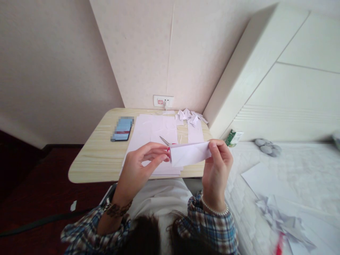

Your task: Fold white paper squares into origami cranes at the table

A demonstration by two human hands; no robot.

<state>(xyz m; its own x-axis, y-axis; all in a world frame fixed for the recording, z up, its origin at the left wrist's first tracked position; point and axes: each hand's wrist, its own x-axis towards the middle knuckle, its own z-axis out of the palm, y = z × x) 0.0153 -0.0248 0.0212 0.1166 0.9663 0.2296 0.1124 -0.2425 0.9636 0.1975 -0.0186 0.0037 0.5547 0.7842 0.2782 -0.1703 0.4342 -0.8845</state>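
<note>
A folded strip of white paper (190, 154) is held up over the near edge of a small wooden table (103, 152). My left hand (140, 166) pinches its left end, fingers closed. Its right end is gripped between thumb and fingers of my right hand (217, 163). Scissors (166, 141) with red handles lie on a stack of white sheets (154, 132) just behind the paper, partly hidden by my left fingers.
A phone (122, 129) lies on the table's left part. Several small folded paper pieces (190, 117) sit at the back by a wall socket (163, 101). A bed (292, 170) at the right carries a white sheet (261, 179), paper scraps (284, 221) and a green packet (233, 137).
</note>
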